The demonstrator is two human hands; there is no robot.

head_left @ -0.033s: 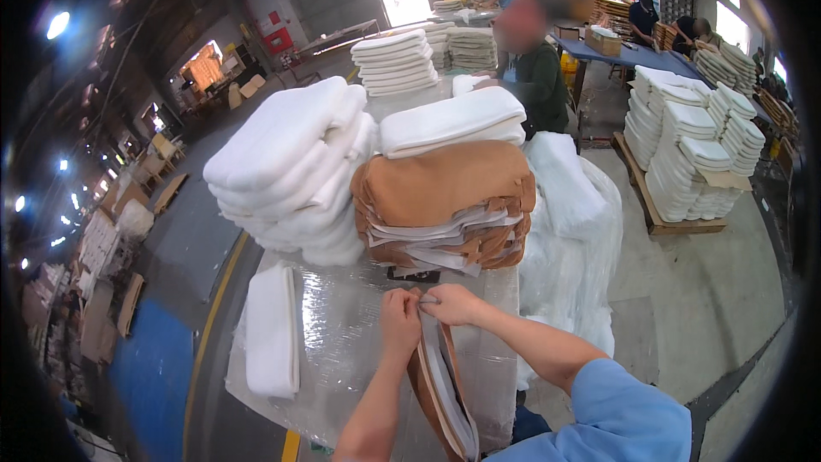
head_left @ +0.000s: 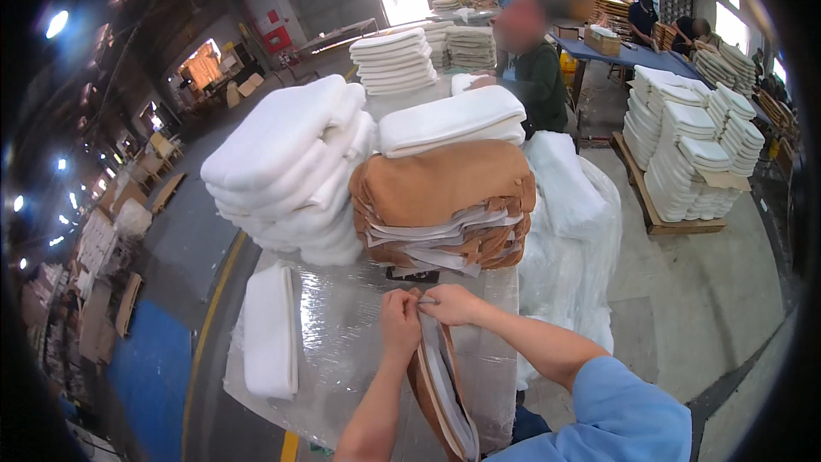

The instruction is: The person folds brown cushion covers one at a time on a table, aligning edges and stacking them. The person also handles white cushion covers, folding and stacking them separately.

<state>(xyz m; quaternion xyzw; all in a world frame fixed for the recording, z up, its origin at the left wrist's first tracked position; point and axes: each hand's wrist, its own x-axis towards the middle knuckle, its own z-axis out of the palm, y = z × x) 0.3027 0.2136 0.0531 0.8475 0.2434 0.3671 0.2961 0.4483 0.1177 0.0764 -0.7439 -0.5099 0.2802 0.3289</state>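
Observation:
A brown fabric cover (head_left: 422, 387) with a pale inner layer hangs in long folds toward my body, over the near edge of the table. Its upper end is pinched between my two hands. My left hand (head_left: 399, 322) has its fingers curled closed at that end. Right beside it, my right hand (head_left: 451, 304) is closed on the same edge, fingertips meeting the left ones. A small greyish bit shows at the right fingertips, too small to make out. Just beyond the hands stands a stack of brown fabric covers (head_left: 445, 181) with pale linings showing between the layers.
White padding pieces (head_left: 278, 141) are piled high at the left, and one folded white pad (head_left: 270, 334) lies near the left edge of the plastic-covered table (head_left: 342, 334). Wrapped white material (head_left: 569, 197) bulges at the right. A co-worker (head_left: 539, 77) stands across the table.

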